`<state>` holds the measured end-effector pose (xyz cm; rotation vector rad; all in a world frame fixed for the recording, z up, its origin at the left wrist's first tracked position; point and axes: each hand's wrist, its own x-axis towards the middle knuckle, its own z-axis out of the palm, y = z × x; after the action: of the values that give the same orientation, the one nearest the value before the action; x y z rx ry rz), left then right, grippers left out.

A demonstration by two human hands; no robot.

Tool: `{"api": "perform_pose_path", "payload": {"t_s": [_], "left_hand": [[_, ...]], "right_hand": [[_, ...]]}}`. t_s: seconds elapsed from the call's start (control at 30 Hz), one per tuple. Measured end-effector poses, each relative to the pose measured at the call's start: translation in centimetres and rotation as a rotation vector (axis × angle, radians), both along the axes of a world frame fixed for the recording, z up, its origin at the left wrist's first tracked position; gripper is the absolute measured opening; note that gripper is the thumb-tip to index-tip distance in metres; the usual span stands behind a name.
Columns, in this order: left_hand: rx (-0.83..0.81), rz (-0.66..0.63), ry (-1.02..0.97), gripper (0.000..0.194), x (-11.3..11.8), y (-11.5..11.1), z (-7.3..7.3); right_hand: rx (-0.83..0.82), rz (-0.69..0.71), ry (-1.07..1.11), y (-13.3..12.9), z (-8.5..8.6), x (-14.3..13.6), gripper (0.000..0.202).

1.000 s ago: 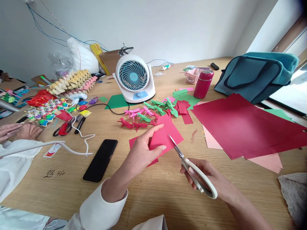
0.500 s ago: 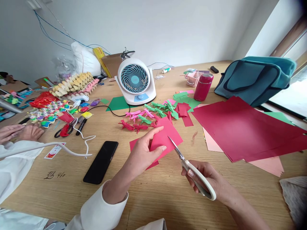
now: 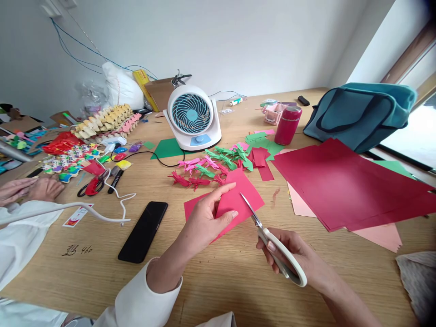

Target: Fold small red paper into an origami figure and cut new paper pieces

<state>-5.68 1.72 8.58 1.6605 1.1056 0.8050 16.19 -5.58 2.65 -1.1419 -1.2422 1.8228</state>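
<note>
My left hand (image 3: 207, 211) pinches a piece of red paper (image 3: 242, 193) between thumb and fingers, above the table. White-handled scissors (image 3: 281, 252) are in my right hand (image 3: 293, 247), which is closed around the handles. Their blades look nearly together and point up and left, overlapping the red paper in view; whether they touch it I cannot tell. Under my left hand lies another red sheet (image 3: 193, 206), partly hidden. Just beyond the held paper is a pile of cut, twisted paper pieces (image 3: 228, 156) in green, pink and red.
Large dark red sheets (image 3: 340, 186) lie at right beside a teal bag (image 3: 357, 116) and a red flask (image 3: 288, 126). A fan (image 3: 192, 116) stands at the back. A black phone (image 3: 143, 231), a white cable (image 3: 122, 200) and a co-worker's hands (image 3: 41, 188) are at left.
The red paper in my left hand has shifted slightly to the right, with the hand. The scissors have stayed nearly in place.
</note>
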Motion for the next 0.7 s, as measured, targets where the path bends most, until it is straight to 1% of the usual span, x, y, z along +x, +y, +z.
{"api": "perform_pose_path", "payload": {"t_s": [0.2, 0.5, 0.7], "left_hand": [[0.014, 0.001, 0.016, 0.058, 0.15, -0.17, 0.08], [0.011, 0.001, 0.001, 0.057, 0.02, 0.04, -0.19], [0.018, 0.005, -0.05, 0.049, 0.14, -0.03, -0.01]], "right_hand": [[-0.002, -0.023, -0.005, 0.0, 0.06, -0.12, 0.049], [0.034, -0.035, -0.004, 0.13, -0.09, -0.29, 0.049], [0.037, -0.054, 0.005, 0.15, -0.36, -0.3, 0.047]]}}
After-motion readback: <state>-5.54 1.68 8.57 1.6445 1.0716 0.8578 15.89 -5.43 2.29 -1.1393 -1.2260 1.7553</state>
